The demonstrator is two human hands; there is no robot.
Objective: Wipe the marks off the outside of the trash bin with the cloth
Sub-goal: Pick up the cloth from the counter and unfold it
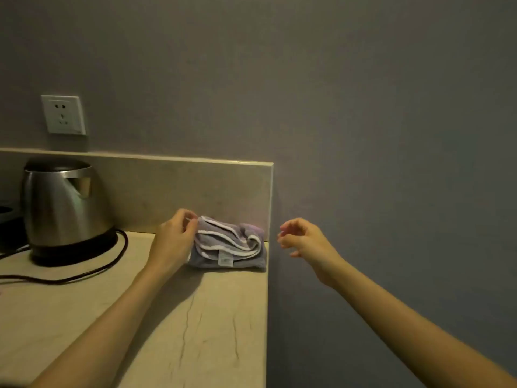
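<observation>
While left hand (174,240) fingers touch cloth (228,242) — right hand (303,238) loosely curled, empty.

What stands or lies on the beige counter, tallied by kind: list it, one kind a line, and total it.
Folded purple cloth with white trim, at the counter's right back corner: 1
Steel electric kettle with black lid, on its black base: 1
Black power cord: 1
Total: 3
The trash bin is not in view.
</observation>
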